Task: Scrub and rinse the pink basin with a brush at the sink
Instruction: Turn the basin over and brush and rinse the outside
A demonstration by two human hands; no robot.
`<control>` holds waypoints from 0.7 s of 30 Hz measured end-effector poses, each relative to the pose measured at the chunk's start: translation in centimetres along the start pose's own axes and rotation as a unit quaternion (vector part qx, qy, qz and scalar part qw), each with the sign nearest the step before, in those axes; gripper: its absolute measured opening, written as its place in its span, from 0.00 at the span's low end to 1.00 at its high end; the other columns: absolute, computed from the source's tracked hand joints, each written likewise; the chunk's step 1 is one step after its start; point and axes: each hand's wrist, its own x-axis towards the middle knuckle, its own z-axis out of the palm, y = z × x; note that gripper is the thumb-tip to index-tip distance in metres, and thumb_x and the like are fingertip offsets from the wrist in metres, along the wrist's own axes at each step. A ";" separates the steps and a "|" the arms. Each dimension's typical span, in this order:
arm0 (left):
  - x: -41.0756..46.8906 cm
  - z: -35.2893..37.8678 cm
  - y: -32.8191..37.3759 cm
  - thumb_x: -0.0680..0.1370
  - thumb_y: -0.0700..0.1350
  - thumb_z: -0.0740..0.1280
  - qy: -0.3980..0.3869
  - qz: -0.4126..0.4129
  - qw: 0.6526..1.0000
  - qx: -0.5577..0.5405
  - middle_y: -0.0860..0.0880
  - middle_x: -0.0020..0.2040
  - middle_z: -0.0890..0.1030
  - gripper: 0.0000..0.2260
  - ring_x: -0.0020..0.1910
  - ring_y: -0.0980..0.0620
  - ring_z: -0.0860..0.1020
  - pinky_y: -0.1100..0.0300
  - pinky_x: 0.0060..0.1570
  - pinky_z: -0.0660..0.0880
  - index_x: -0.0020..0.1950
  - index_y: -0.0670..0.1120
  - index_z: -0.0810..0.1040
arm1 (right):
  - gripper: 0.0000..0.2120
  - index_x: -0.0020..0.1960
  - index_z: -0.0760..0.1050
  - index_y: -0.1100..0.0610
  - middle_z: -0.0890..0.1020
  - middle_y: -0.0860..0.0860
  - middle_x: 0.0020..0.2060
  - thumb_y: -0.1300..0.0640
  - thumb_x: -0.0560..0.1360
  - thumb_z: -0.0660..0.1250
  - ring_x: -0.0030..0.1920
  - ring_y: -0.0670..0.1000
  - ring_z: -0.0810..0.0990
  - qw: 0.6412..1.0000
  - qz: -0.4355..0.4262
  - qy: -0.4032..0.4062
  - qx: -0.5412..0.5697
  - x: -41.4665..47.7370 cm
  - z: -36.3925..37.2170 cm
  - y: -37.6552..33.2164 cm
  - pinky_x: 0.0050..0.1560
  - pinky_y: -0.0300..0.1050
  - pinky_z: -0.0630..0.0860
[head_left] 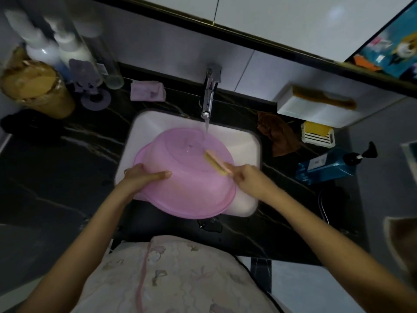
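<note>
The pink basin [185, 184] lies upside down and tilted over the white sink [246, 145], its rim reaching past the sink's front edge. My left hand [144, 177] grips the basin's left side, fingers spread on its outer wall. My right hand [248, 177] holds a pink-handled brush [216, 162] whose tan bristles press on the basin's upturned bottom. Water runs from the chrome tap [208, 96] onto the basin's far edge.
Dark marble counter [56, 177] surrounds the sink. Bottles [56, 48] and a brown jar [33, 86] stand at the left, a pink sponge [146, 90] by the tap. On the right lie a brown cloth [279, 134], a soap dish [318, 134] and a blue pump bottle [327, 166].
</note>
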 end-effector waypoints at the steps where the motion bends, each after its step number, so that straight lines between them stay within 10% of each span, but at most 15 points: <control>1: -0.1 0.1 0.1 0.42 0.70 0.71 0.004 0.004 1.000 0.000 0.42 0.74 0.60 0.67 0.69 0.42 0.64 0.46 0.68 0.65 0.75 0.42 0.58 | 0.20 0.69 0.71 0.52 0.82 0.57 0.50 0.60 0.79 0.56 0.42 0.53 0.80 1.000 0.024 0.016 -0.006 1.5 -0.7 1.1 0.42 0.45 0.74; 16: -1.6 0.7 0.4 0.44 0.69 0.72 0.029 0.001 1.000 -0.007 0.42 0.74 0.59 0.65 0.69 0.41 0.65 0.48 0.67 0.67 0.75 0.42 0.57 | 0.20 0.66 0.74 0.55 0.80 0.59 0.56 0.58 0.75 0.56 0.54 0.61 0.78 0.995 0.033 0.044 -0.084 11.5 -0.6 -0.8 0.50 0.47 0.74; 21: -1.5 0.2 1.0 0.42 0.71 0.68 0.042 0.002 0.999 0.020 0.42 0.75 0.57 0.66 0.70 0.42 0.64 0.50 0.68 0.65 0.76 0.43 0.57 | 0.19 0.68 0.73 0.52 0.79 0.56 0.60 0.60 0.79 0.56 0.55 0.56 0.79 0.994 -0.105 0.017 -0.019 6.2 1.0 -5.0 0.56 0.44 0.73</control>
